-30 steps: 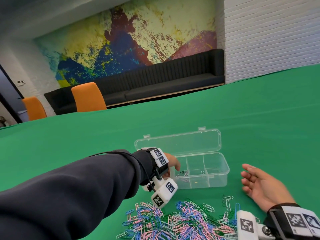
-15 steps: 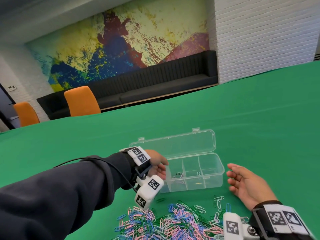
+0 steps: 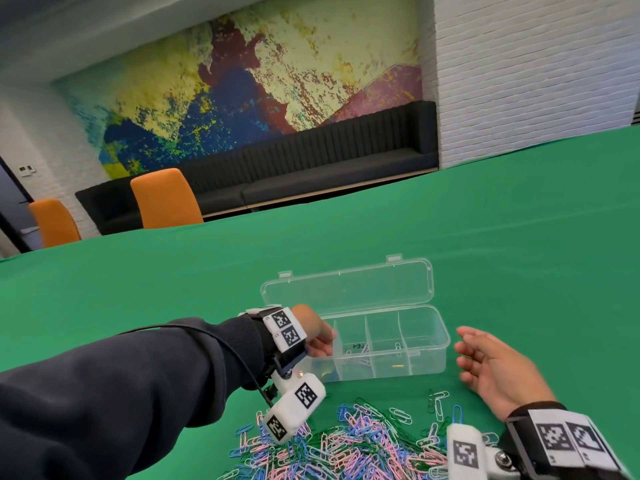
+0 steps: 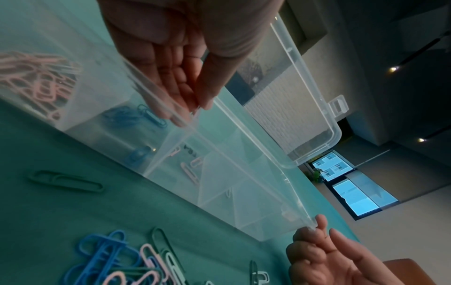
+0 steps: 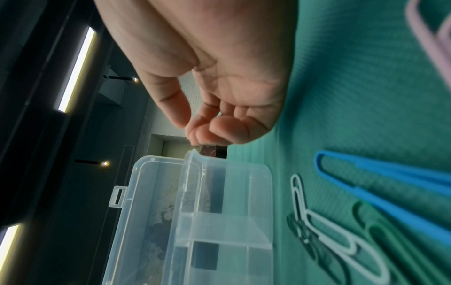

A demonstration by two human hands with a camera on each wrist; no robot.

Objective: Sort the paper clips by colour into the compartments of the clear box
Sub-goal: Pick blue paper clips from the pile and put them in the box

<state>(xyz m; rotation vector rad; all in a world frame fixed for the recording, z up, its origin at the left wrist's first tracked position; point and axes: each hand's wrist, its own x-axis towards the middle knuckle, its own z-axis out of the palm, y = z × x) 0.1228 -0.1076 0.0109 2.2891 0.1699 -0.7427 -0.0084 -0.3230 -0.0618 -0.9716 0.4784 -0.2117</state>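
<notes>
The clear box [image 3: 391, 344] stands open on the green table cover [image 3: 485, 237], between the 2 hands, its lid [image 3: 346, 289] swung back on the far side of both. The left hand [image 3: 313, 332] is at the box's left end, thumb and fingers close together over the rim there. In the left wrist view its fingertips [image 4: 180, 96] are bunched just above the edge of the box wall, narrow and nearly pinched; I cannot tell whether a clip is between them. Below those fingers, inside the box, lie blue paper clips [image 4: 136, 117], with pink paper clips [image 4: 36, 77] in the section on the wrist side of them. Farther from the left hand, toward the right one, a few pale pink clips [image 4: 189, 169] lie in the next section.

The right hand [image 3: 498, 367] lies on the cover just beside the box's right end, palm turned toward the box, fingers loosely bent and holding nothing. In the right wrist view its curled fingers [image 5: 214, 129] sit close to the box's corner [image 5: 192, 154], apart from it or barely touching; I cannot tell which.

The unsorted heap of paper clips [image 3: 346, 445], blue, pink, green and white, spreads on the cover on the near side of both hands, below the left wrist camera and beside the right wrist. A white clip [image 5: 300, 194] and a blue clip [image 5: 366, 177] lie close under the right wrist.
</notes>
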